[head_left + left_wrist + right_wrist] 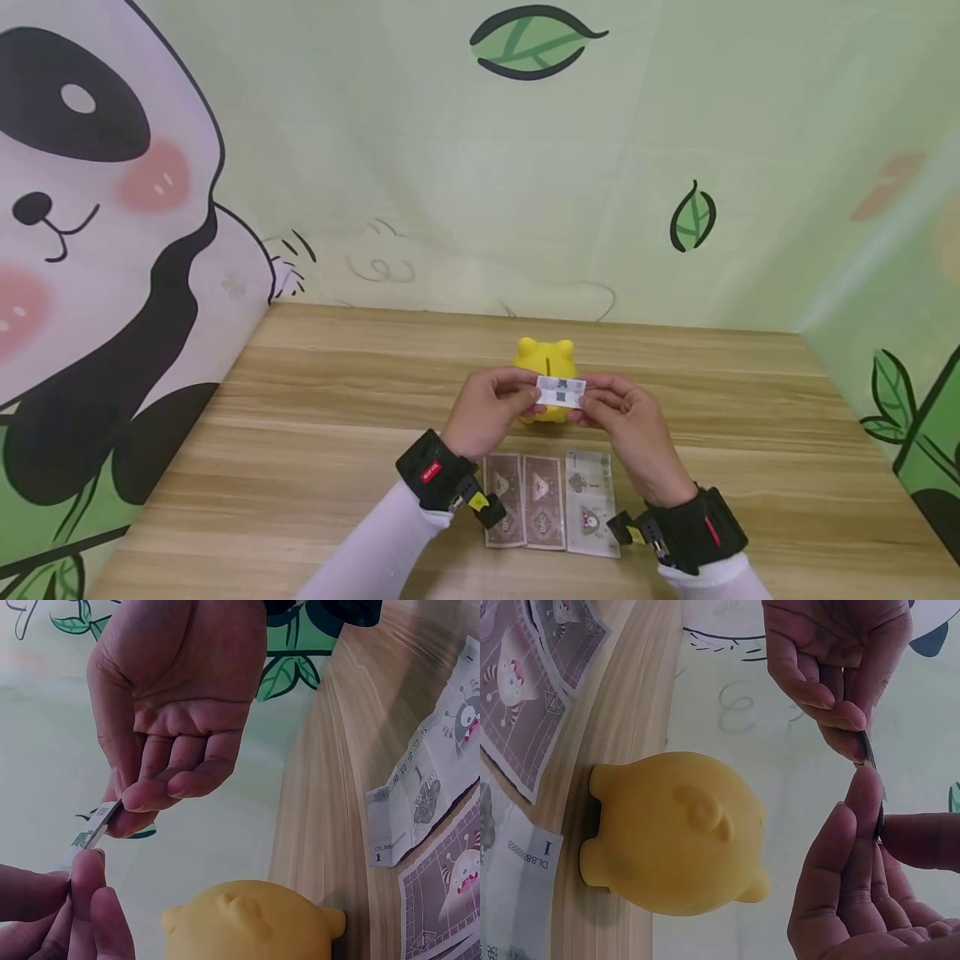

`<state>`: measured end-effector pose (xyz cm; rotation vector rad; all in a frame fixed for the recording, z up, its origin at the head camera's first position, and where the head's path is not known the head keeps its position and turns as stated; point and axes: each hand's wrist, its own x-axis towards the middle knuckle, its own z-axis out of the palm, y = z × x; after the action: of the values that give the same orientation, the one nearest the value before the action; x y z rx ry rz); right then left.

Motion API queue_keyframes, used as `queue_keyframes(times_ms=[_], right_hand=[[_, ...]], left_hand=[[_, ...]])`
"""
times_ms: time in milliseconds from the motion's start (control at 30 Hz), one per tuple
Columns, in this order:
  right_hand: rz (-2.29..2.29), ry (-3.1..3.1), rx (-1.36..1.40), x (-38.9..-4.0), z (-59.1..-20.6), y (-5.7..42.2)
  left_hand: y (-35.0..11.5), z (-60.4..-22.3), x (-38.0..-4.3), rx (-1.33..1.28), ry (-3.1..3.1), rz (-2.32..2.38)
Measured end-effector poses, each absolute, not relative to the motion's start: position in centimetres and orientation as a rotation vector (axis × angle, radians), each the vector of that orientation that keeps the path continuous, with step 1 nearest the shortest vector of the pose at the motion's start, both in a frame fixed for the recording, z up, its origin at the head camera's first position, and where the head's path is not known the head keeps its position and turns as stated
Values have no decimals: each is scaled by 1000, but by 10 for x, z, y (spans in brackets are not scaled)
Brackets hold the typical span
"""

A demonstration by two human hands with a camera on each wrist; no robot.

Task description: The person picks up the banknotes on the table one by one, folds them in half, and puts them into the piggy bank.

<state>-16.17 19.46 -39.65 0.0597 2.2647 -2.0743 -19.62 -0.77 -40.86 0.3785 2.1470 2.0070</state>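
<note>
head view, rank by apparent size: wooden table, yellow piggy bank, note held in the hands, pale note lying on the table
Largest to smallest:
1. Wooden table
2. Yellow piggy bank and pale note: too alike to rank, as fingers and the held note partly cover the bank
3. The held note

A small white paper note (pixel 561 392) with grey-green printing, a narrow oblong that looks folded. It is held up above the tabletop (pixel 337 400), its long side running left to right in the head view, its printed face towards that camera. The left-hand fingers (pixel 516 378) pinch one short end and the right-hand fingers (pixel 611 382) pinch the other, leaving the middle uncovered. From the head view, it overlaps part of a yellow piggy bank (pixel 543 354). The wrist views show it nearly edge-on, as a thin strip with a dark edge.
</note>
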Motion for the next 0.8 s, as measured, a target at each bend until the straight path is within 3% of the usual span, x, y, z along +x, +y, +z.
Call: queue_keyframes(times_ms=[800], right_hand=[[-2093,2272,59,-163,-397,198]], left_hand=[[-8,-409,-197,452,2113,2026]])
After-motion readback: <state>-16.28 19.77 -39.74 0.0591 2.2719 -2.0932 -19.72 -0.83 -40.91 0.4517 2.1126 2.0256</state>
